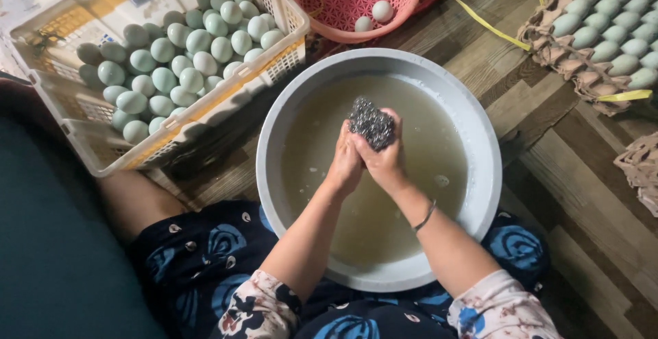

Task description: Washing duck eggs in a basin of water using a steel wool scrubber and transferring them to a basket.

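Basin of cloudy water, hands inside

Both hands, left hand and right hand, around a steel scourer over a grey basin of cloudy water

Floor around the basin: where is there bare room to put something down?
Bare wood floor lies right of the grey basin, below the egg trays. A narrow strip lies between basin and trays. The left is crowded: the white crate and pink basket almost touch the basin.

brown pulp egg tray at upper right, yellow strap across it
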